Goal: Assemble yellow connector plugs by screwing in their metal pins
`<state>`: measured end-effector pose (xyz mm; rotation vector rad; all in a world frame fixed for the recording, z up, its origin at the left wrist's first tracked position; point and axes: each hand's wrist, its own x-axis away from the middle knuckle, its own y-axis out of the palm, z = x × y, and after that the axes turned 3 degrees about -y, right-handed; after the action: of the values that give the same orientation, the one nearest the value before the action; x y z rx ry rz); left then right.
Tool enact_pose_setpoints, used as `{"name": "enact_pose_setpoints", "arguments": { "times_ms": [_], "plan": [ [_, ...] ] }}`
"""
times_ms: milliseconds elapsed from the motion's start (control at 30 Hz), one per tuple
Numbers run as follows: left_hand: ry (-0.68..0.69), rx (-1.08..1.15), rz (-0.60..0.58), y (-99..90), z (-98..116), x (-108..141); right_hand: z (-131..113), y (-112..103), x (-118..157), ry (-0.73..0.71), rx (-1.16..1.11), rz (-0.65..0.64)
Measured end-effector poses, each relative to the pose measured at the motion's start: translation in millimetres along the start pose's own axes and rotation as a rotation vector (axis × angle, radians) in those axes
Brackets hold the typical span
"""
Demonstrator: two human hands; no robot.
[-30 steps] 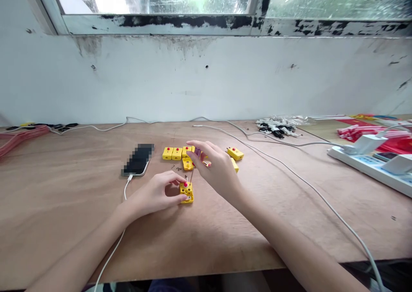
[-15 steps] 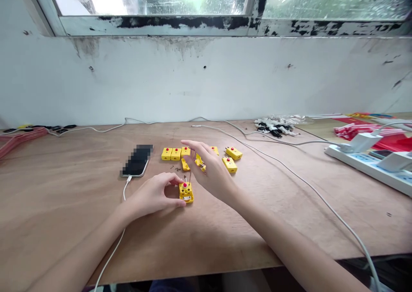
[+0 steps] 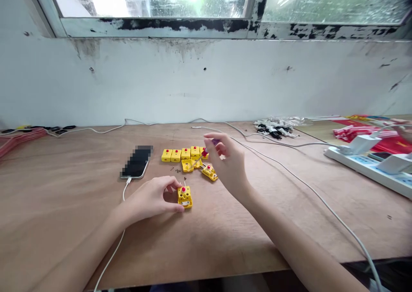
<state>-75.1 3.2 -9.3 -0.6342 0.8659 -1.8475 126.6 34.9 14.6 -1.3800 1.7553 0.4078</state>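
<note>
My left hand (image 3: pixel 157 195) pinches an opened yellow two-pin plug (image 3: pixel 184 196) with a red dot, keeping it on the tabletop. Higher and to the right, my right hand (image 3: pixel 227 159) closes on a small screwdriver (image 3: pixel 204 153) with a red and purple handle. Its thin shaft slants down to the left, apart from the held plug. Beyond it lies a row of closed yellow plugs (image 3: pixel 175 155), partly covered by my right hand. Loose yellow covers (image 3: pixel 187 165) and another opened plug (image 3: pixel 210 173) are nearer. Tiny screws (image 3: pixel 178 170) are scattered beside them.
A phone (image 3: pixel 137 163) on a white charging cable (image 3: pixel 125 193) lies left of the plugs. Another white cable (image 3: pixel 309 184) crosses the wooden table (image 3: pixel 80 223) on the right. A power strip (image 3: pixel 363 163) and a pile of black and white parts (image 3: pixel 278 126) stand farther right.
My right hand has moved right, taking the screwdriver away from the held plug; its shaft now slants instead of standing nearly upright. The held plug has shifted slightly toward me.
</note>
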Motion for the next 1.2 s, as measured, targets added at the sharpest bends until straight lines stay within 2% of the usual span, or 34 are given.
{"name": "enact_pose_setpoints", "arguments": {
  "times_ms": [67,167,233,533,700,833,1033,1200],
  "plan": [
    [-0.050,-0.012,-0.036,-2.6,0.0,2.0,6.8,4.3,2.2,0.034,-0.054,0.055],
    [-0.082,0.017,-0.059,-4.9,0.1,3.6,15.1,17.0,11.0,-0.024,0.005,-0.117],
    [-0.078,0.041,-0.057,-5.1,0.5,3.5,18.3,24.4,16.3,-0.063,0.081,-0.175],
    [-0.052,0.054,-0.051,-3.9,2.0,2.9,22.3,26.4,19.6,-0.113,0.137,-0.209],
    [-0.075,0.047,-0.059,-2.7,3.0,1.0,16.8,20.3,17.1,-0.167,0.097,-0.100],
    [0.003,0.018,0.026,-0.7,-0.9,-2.4,8.5,11.1,13.8,-0.203,0.088,-0.010],
    [0.058,0.020,0.330,-1.0,-4.9,-6.5,-1.8,4.9,14.0,-0.165,-0.007,0.076],
    [0.175,0.006,0.334,4.8,-6.8,-9.9,-7.0,6.5,16.9,-0.211,-0.020,0.020]
  ]
}}
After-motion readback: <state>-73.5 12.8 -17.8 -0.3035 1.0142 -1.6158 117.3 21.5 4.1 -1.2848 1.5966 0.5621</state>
